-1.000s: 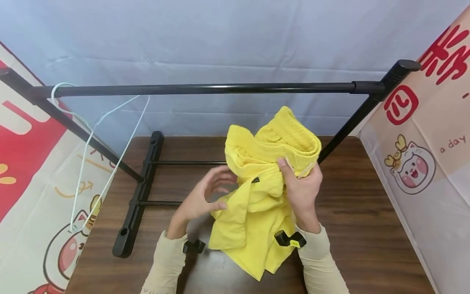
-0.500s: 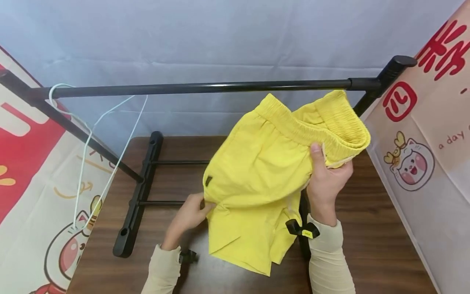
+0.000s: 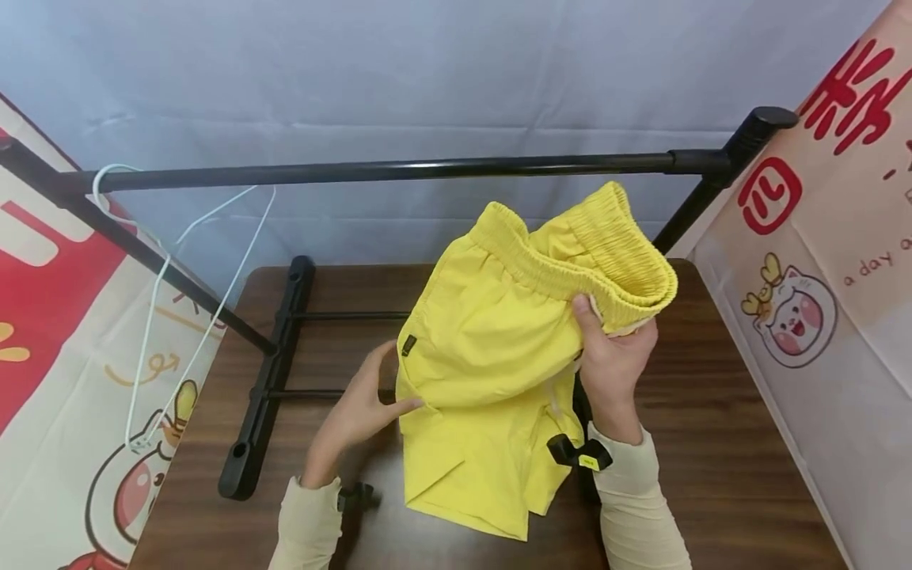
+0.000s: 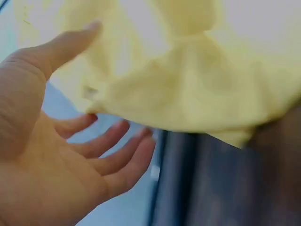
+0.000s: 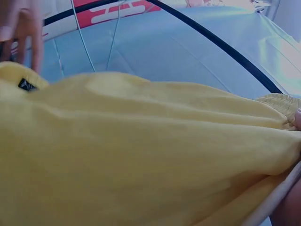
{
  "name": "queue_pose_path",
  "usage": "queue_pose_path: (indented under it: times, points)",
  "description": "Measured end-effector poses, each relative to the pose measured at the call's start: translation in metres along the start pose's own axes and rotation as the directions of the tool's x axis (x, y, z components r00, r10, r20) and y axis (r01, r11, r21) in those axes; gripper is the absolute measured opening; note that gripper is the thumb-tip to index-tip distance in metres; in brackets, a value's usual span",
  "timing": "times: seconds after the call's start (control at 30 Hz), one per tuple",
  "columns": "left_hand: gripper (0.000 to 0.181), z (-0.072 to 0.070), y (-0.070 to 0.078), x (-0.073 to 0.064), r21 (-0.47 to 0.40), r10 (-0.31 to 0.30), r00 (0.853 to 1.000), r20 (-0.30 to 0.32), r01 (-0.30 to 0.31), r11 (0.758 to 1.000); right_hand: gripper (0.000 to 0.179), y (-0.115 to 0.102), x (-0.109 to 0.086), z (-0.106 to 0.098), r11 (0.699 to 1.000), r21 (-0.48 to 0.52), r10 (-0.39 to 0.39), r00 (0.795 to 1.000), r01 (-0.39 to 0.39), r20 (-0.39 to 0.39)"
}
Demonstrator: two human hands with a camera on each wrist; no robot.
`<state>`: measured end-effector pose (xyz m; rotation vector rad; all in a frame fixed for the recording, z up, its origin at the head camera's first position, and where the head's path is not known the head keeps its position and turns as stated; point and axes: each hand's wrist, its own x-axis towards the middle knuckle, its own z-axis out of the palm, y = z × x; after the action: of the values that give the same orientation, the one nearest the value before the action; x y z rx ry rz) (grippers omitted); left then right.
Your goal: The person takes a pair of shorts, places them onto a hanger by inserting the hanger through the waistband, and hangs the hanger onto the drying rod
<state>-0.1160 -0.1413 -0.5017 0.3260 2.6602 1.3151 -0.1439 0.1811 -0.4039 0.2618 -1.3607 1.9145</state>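
Observation:
Yellow shorts (image 3: pixel 492 332) with a gathered elastic waistband and a small dark label hang over the table, waistband up and to the right. My right hand (image 3: pixel 616 364) grips them just below the waistband, thumb on the front. At their left side my left hand (image 3: pixel 363 400) is spread, thumb over the front near the side seam. In the left wrist view the fingers (image 4: pixel 117 165) of that hand are loosely bent beside the cloth's edge, and the thumb lies across the cloth. The right wrist view shows the shorts' fabric (image 5: pixel 141 141) stretched across most of the picture.
A black garment rack stands on the brown wooden table (image 3: pixel 712 443), its top bar (image 3: pixel 399 171) running behind the shorts. From the bar's left end hangs a pale wire hanger (image 3: pixel 153 293). The rack's left foot (image 3: pixel 267 380) lies on the table. Printed cloths hang at both sides.
The bunched shorts have been spread out, showing their front. My right hand moved right and up, then slightly back left. My left hand took the left side, then loosened its fingers.

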Motion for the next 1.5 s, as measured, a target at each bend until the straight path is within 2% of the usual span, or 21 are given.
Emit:
queue_pose_path:
  times: [0.07,0.13,0.23,0.3,0.33,0.37,0.47,0.57,0.63,0.7,0.77,0.87,0.93,1.03,1.13,1.23,1.3,1.33,1.4,1.43,1.5]
  points:
    - [0.108,-0.004,0.013,0.002,-0.049,0.051,0.998,-0.046,-0.053,0.997,0.032,0.001,-0.005,0.001,1.000,-0.020,-0.009,0.999,0.010,0.050]
    - [0.108,-0.007,0.029,0.005,-0.150,0.122,0.988,-0.093,-0.135,0.979,0.028,0.003,-0.012,0.003,0.999,-0.043,-0.018,0.995,0.022,0.100]
    - [0.109,-0.010,0.054,0.009,-0.320,0.216,0.964,-0.156,-0.256,0.912,0.028,0.006,-0.022,0.006,0.998,-0.057,-0.026,0.983,0.037,0.183]
    - [0.111,-0.012,0.069,0.011,-0.370,0.244,0.950,-0.192,-0.301,0.879,0.029,0.008,-0.028,0.008,0.997,-0.052,-0.036,0.970,0.050,0.242]
    - [0.111,-0.013,0.075,0.013,-0.371,0.246,0.947,-0.207,-0.309,0.876,0.031,0.009,-0.030,0.008,0.998,-0.044,-0.038,0.962,0.052,0.271]
    - [0.113,-0.013,0.079,0.016,-0.358,0.237,0.947,-0.218,-0.304,0.883,0.033,0.010,-0.032,0.009,0.997,-0.042,-0.042,0.955,0.057,0.295]
    - [0.115,-0.013,0.088,0.021,-0.351,0.192,0.955,-0.225,-0.263,0.899,0.037,0.011,-0.037,0.012,0.999,-0.023,-0.036,0.934,0.047,0.356]
    - [0.115,-0.010,0.090,0.024,-0.404,0.183,0.963,-0.200,-0.251,0.880,0.042,0.011,-0.041,0.014,0.999,-0.035,0.023,0.916,-0.010,0.401]
    - [0.114,-0.006,0.091,0.025,-0.429,0.195,0.963,-0.185,-0.258,0.865,0.046,0.011,-0.045,0.014,0.995,-0.070,0.090,0.896,-0.066,0.435]
    - [0.112,0.000,0.093,0.026,-0.456,0.225,0.960,-0.168,-0.278,0.845,0.051,0.010,-0.047,0.015,0.987,-0.114,0.153,0.865,-0.112,0.478]
    - [0.105,0.006,0.096,0.028,-0.496,0.261,0.953,-0.153,-0.303,0.814,0.054,0.009,-0.049,0.015,0.979,-0.156,0.193,0.832,-0.129,0.521]
    - [0.085,0.011,0.098,0.028,-0.555,0.329,0.933,-0.145,-0.351,0.754,0.052,0.008,-0.047,0.013,0.979,-0.171,0.194,0.784,-0.113,0.590]
    - [0.074,0.011,0.098,0.027,-0.566,0.358,0.923,-0.143,-0.373,0.736,0.057,0.009,-0.043,0.010,0.985,-0.149,0.160,0.761,-0.084,0.629]
    - [0.068,0.007,0.097,0.025,-0.543,0.385,0.914,-0.123,-0.387,0.745,0.079,0.009,-0.032,0.002,0.996,-0.054,0.091,0.721,-0.074,0.687]
    - [0.068,0.001,0.097,0.024,-0.546,0.414,0.908,-0.064,-0.379,0.747,0.089,0.008,-0.018,-0.004,0.977,0.149,-0.003,0.681,-0.156,0.732]
    - [0.068,-0.002,0.097,0.022,-0.574,0.454,0.891,0.017,-0.363,0.734,0.077,0.005,-0.004,-0.006,0.945,0.261,-0.072,0.657,-0.195,0.750]
    - [0.069,-0.003,0.096,0.022,-0.590,0.473,0.879,0.069,-0.346,0.730,0.067,0.001,0.002,-0.006,0.947,0.274,-0.103,0.645,-0.171,0.757]
    - [0.070,-0.003,0.096,0.021,-0.597,0.484,0.870,0.097,-0.338,0.728,0.063,0.000,0.004,-0.005,0.951,0.270,-0.116,0.631,-0.153,0.767]
    - [0.070,-0.002,0.096,0.022,-0.607,0.510,0.848,0.144,-0.331,0.723,0.063,-0.004,0.006,-0.003,0.957,0.256,-0.134,0.579,-0.134,0.804]
    - [0.070,-0.002,0.096,0.022,-0.608,0.523,0.838,0.159,-0.334,0.720,0.065,-0.005,0.007,-0.002,0.959,0.252,-0.145,0.542,-0.128,0.828]
    - [0.071,0.000,0.096,0.024,-0.618,0.549,0.815,0.186,-0.337,0.710,0.066,-0.009,0.005,0.000,0.963,0.235,-0.152,0.455,-0.131,0.877]
